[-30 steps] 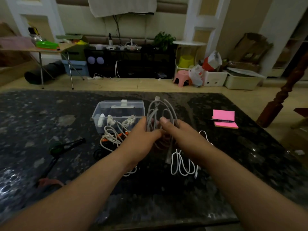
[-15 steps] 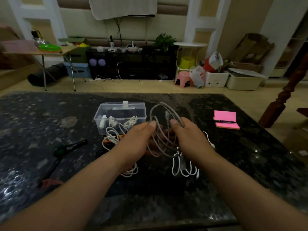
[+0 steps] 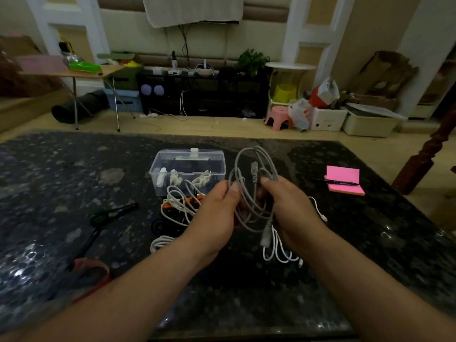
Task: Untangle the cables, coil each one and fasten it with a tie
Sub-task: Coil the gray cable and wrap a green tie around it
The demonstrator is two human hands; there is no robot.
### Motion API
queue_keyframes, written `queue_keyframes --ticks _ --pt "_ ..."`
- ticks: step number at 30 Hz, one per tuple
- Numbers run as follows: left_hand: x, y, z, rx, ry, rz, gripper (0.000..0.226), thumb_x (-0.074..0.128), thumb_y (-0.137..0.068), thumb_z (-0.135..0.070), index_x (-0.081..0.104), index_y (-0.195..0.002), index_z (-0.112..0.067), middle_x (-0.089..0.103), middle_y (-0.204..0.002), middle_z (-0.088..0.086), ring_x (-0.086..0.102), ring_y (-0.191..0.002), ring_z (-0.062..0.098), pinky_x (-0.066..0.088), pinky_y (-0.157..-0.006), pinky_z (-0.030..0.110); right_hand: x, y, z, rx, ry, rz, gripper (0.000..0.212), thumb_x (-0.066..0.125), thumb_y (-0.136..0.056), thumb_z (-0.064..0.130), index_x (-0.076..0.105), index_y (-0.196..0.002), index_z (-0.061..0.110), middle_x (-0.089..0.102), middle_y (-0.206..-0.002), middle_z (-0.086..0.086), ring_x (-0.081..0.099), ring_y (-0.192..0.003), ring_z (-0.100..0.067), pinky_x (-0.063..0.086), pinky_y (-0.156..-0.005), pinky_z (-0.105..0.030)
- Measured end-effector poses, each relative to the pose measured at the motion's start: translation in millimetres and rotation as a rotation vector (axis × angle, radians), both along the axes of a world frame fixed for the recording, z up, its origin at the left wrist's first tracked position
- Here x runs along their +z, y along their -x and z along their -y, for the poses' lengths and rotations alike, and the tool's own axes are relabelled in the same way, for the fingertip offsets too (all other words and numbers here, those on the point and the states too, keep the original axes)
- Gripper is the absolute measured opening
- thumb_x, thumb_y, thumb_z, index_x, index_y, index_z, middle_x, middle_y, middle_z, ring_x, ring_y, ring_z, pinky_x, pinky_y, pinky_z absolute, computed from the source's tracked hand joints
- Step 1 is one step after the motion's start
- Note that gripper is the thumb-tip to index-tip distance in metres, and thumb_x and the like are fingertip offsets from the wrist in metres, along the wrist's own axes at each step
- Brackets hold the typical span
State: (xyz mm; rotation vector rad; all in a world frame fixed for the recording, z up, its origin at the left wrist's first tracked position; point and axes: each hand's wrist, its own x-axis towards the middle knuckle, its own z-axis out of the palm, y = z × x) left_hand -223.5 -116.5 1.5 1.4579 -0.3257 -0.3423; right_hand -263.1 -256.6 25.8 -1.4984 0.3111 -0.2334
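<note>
A grey cable [image 3: 249, 164] in loose loops stands between my two hands above the dark table [image 3: 74, 183]. My left hand [image 3: 212, 218] pinches the loops on their left side. My right hand [image 3: 288, 208] grips them on the right, and one plug [image 3: 254, 169] shows just above its fingers. A second plug [image 3: 266, 234] hangs below. A thin white cable [image 3: 278, 253] lies on the table under my right hand. A tangle of white, orange and black cables [image 3: 177, 206] lies left of my left hand. A clear plastic box [image 3: 187, 166] holding white ties stands behind the tangle.
A pink sticky-note pad [image 3: 344, 180] with a black pen [image 3: 336, 182] lies at the right. A green and black tool [image 3: 111, 213] and a red strap [image 3: 91, 267] lie at the left. A small white coil [image 3: 160, 243] sits by my left wrist.
My hands have drawn slightly apart and the grey loops have spread wider and lower between them. The camera has tilted a little, shifting the scene down.
</note>
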Motion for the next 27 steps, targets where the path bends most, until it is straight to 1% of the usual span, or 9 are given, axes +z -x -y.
queue_keyframes --ticks 5,8,11,13,16,19,21,23,27 --pt "8 -1 3 0.002 0.197 -0.103 0.045 0.037 -0.113 -0.047 0.062 -0.134 -0.016 0.074 -0.126 0.011 0.071 -0.121 0.026 0.05 -0.111 0.055 -7 1 -19 0.109 0.063 0.033 0.034 0.05 -0.108 0.046 0.073 -0.117 0.023 0.082 -0.105 0.002 0.077 -0.102 -0.015 0.056 -0.099 -0.042" --pt "9 5 4 -0.162 0.248 -0.142 0.061 0.052 -0.103 -0.062 0.062 -0.139 -0.013 0.072 -0.131 0.016 0.067 -0.127 0.029 0.046 -0.115 0.054 -23 -2 -20 0.059 0.36 0.082 0.043 0.043 -0.101 0.059 0.07 -0.121 0.033 0.073 -0.115 0.006 0.068 -0.112 -0.012 0.053 -0.104 -0.044" --pt "3 10 6 -0.133 0.162 -0.136 0.053 0.074 -0.097 -0.034 0.056 -0.139 -0.007 0.073 -0.127 0.018 0.07 -0.123 0.029 0.048 -0.115 0.053 -36 -4 -21 0.055 0.69 0.14 0.04 0.037 -0.104 0.059 0.067 -0.12 0.037 0.064 -0.116 0.006 0.061 -0.113 -0.016 0.054 -0.098 -0.046" --pt "4 14 1 -0.14 0.141 -0.17 0.035 0.065 -0.103 -0.018 0.062 -0.135 -0.006 0.076 -0.122 0.018 0.073 -0.117 0.027 0.053 -0.11 0.045 -40 0 -23 0.098 0.818 0.174 0.036 0.037 -0.105 0.054 0.062 -0.126 0.039 0.061 -0.121 0.009 0.06 -0.117 -0.014 0.052 -0.102 -0.048" --pt "10 11 -16 -0.117 0.135 -0.258 0.023 0.058 -0.107 -0.018 0.073 -0.118 -0.005 0.079 -0.108 0.017 0.078 -0.101 0.025 0.063 -0.09 0.034 -32 13 -28 0.259 1.062 0.234 0.044 0.037 -0.104 0.048 0.044 -0.147 0.043 0.051 -0.138 0.019 0.046 -0.133 -0.002 0.039 -0.116 -0.034" --pt "11 0 -31 -0.074 0.062 -0.225 0.028 0.06 -0.107 -0.024 0.076 -0.107 -0.001 0.078 -0.097 0.021 0.077 -0.084 0.03 0.062 -0.068 0.033 -26 4 -22 0.455 0.758 0.084 0.036 0.054 -0.101 0.046 0.048 -0.136 0.052 0.053 -0.137 0.04 0.049 -0.128 0.018 0.036 -0.107 -0.012" --pt "12 -5 -35 -0.069 -0.074 -0.089 0.036 0.059 -0.107 -0.026 0.073 -0.098 0.006 0.073 -0.081 0.021 0.071 -0.067 0.029 0.057 -0.06 0.03 -19 0 -10 0.382 0.414 -0.002 0.057 0.066 -0.084 0.061 0.052 -0.138 0.052 0.065 -0.137 0.026 0.064 -0.111 0.014 0.047 -0.101 -0.021" --pt "12 -3 -34 -0.096 -0.18 0.047 0.034 0.056 -0.109 -0.026 0.065 -0.089 0.001 0.06 -0.066 0.015 0.058 -0.053 0.025 0.05 -0.052 0.028 -13 -4 -3 0.315 0.262 -0.005 0.082 0.069 -0.078 0.075 0.05 -0.15 0.041 0.069 -0.138 0.008 0.071 -0.115 -0.005 0.051 -0.104 -0.039" --pt "7 7 -26 -0.255 -0.278 0.109 0.015 0.052 -0.109 -0.023 0.063 -0.105 -0.014 0.043 -0.052 -0.001 0.04 -0.04 0.016 0.035 -0.042 0.028 -12 -4 -11 0.415 0.029 0.072 0.045 0.079 -0.086 0.044 0.067 -0.127 0.027 0.077 -0.122 -0.008 0.074 -0.115 -0.023 0.057 -0.101 -0.046"
